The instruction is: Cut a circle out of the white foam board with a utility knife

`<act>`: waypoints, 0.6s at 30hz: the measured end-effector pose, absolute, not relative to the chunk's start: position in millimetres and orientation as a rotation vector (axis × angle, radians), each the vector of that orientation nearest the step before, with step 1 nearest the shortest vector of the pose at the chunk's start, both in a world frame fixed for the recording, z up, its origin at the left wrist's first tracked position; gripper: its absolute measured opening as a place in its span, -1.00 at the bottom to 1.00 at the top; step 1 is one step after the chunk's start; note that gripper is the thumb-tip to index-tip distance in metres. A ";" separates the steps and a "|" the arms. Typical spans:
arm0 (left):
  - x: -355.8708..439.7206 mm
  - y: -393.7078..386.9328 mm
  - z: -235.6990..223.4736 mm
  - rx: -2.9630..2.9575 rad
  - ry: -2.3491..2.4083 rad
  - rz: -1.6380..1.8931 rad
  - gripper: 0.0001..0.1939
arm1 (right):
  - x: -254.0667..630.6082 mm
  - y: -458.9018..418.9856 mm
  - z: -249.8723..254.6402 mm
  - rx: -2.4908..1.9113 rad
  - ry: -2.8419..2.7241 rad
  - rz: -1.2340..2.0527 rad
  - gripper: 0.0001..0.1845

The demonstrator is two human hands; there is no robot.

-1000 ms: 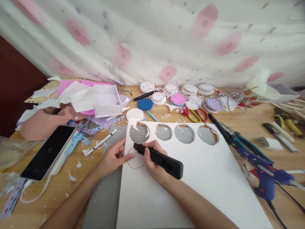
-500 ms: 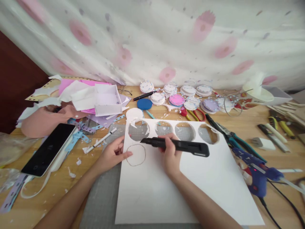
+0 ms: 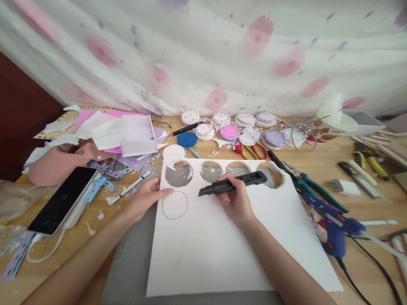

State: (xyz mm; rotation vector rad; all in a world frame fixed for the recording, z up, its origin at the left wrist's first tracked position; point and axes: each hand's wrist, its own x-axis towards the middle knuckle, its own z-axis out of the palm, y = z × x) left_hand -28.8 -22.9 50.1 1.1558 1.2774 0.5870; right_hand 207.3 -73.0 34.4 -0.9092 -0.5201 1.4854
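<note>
My right hand (image 3: 237,201) is closed round a black utility knife (image 3: 233,184), its tip pointing left above a white foam board (image 3: 203,250). My left hand (image 3: 146,197) pinches the board's left edge, thumb on top and the other fingers partly hidden. Several round holes run along the board's far edge. Just below the leftmost hole is a drawn circle (image 3: 174,205), close to my left thumb. The knife tip is to the right of this circle, apart from it. Under the board lies a grey cutting mat (image 3: 129,258).
Several decorated discs (image 3: 229,132) stand at the back by a flowered curtain (image 3: 190,51). At left are a phone (image 3: 62,201), a white box (image 3: 139,135) and paper scraps. Pliers (image 3: 321,192), a blue glue gun (image 3: 333,231) with its cord and a white plug (image 3: 345,187) lie at right.
The knife has moved away from the drawn circle, to the right, and tilted, its rear end now higher. My left thumb has shifted up to the circle's top edge. The whole view has shifted slightly.
</note>
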 end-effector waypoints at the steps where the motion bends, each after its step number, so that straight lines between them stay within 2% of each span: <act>1: -27.4 -21.5 51.1 1.194 1.293 0.588 -0.58 | 207.4 -73.6 34.3 -0.905 -0.515 1.496 -0.76; 8: -19.4 -20.5 51.9 1.252 1.400 0.600 -0.68 | 206.0 -76.6 33.5 -0.861 -0.516 1.535 -0.76; 18: -13.3 -19.1 54.8 1.186 1.453 0.610 -0.64 | 208.8 -76.7 40.5 -0.896 -0.485 1.529 -0.76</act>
